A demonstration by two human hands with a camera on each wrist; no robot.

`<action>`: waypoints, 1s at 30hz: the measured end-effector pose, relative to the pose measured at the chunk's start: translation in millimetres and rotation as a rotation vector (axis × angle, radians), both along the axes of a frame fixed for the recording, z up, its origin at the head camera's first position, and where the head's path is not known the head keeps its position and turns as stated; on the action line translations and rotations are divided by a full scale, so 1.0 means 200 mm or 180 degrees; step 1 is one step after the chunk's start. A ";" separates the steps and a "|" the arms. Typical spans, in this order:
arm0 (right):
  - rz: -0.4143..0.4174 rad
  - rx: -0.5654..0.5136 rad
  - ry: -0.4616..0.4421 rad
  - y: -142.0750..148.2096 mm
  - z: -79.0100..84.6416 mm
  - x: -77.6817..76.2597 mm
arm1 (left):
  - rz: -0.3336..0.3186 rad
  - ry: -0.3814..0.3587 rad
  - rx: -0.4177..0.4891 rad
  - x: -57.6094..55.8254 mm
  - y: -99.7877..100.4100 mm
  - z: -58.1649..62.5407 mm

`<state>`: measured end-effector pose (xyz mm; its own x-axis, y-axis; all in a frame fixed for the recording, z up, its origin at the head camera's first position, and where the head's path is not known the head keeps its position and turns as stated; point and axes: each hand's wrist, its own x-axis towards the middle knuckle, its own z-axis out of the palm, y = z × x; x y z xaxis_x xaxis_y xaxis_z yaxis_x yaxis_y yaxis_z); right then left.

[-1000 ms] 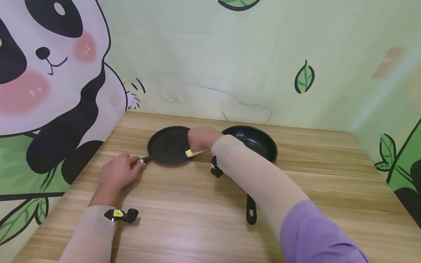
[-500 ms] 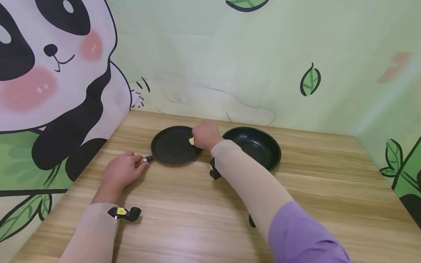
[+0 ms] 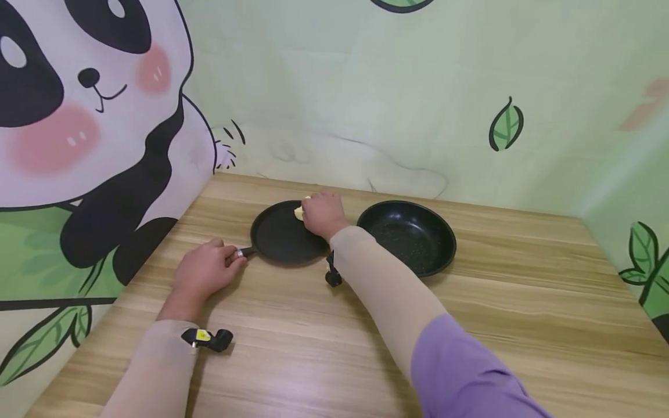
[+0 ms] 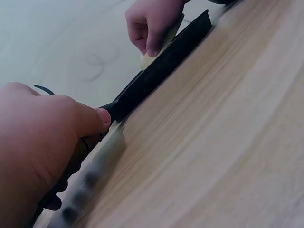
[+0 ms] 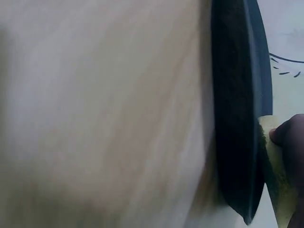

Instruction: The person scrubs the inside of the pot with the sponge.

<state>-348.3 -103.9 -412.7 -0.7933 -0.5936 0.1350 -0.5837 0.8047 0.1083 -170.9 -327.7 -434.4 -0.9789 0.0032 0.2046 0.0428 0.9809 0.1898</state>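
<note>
A flat black pan [image 3: 282,241] with a low rim lies on the wooden table, its short handle pointing left. My left hand [image 3: 209,268] grips that handle, thumb along the top in the left wrist view. Over the pan's far right part, my right hand [image 3: 325,216] holds a yellow sponge [image 3: 299,213] down on the cooking surface. A dark green layer shows along the underside of the sponge [image 5: 271,156] in the right wrist view. The right hand and forearm cover the pan's right side.
A deeper black frying pan [image 3: 418,238] stands just right of the flat pan; the right forearm hides its handle. Behind the wooden table [image 3: 522,278] rises a wall [image 3: 334,104] painted with a panda and leaves.
My right hand has slid the sponge from the flat pan's near right edge toward its far side. The left hand keeps its grip on the handle. The head view has shifted slightly.
</note>
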 end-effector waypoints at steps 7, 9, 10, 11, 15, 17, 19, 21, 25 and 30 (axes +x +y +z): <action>-0.0123 -0.0153 -0.0061 -0.05 -0.01 0.02 | -0.0026 -0.0036 -0.0024 -0.01 0.01 0.00; -0.0147 -0.0198 -0.0084 -0.07 -0.02 0.02 | -0.0033 -0.0050 -0.0030 -0.01 0.02 0.00; -0.0148 -0.0217 -0.0085 -0.07 -0.03 0.02 | -0.0034 -0.0059 -0.0035 -0.02 0.02 0.00; -0.0139 -0.0230 -0.0069 -0.08 -0.03 0.03 | -0.0035 -0.0068 -0.0040 -0.02 0.03 0.00; -0.0043 -0.0261 -0.0039 -0.11 -0.05 0.03 | -0.0034 -0.0073 -0.0051 -0.02 0.03 0.00; 0.0022 -0.0252 -0.0039 -0.13 -0.06 0.04 | -0.0034 -0.0068 -0.0055 -0.02 0.04 0.00; 0.0076 -0.0263 -0.0058 -0.14 -0.07 0.04 | -0.0038 -0.0066 -0.0062 -0.02 0.04 0.00; 0.0125 -0.0288 -0.0066 -0.16 -0.07 0.04 | -0.0013 -0.0068 -0.0072 -0.02 0.04 0.00; 0.0239 -0.0319 -0.0114 -0.19 -0.07 0.05 | 0.0029 -0.0069 -0.0100 -0.01 0.02 0.00; 0.0480 -0.0302 -0.0265 -0.23 -0.06 0.07 | 0.0053 -0.0047 -0.0117 0.00 0.01 0.00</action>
<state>-334.9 -149.0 -424.9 -0.7071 -0.6944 0.1336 -0.7023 0.7117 -0.0176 -171.3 -325.8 -434.6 -0.9818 -0.0059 0.1900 0.0239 0.9878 0.1541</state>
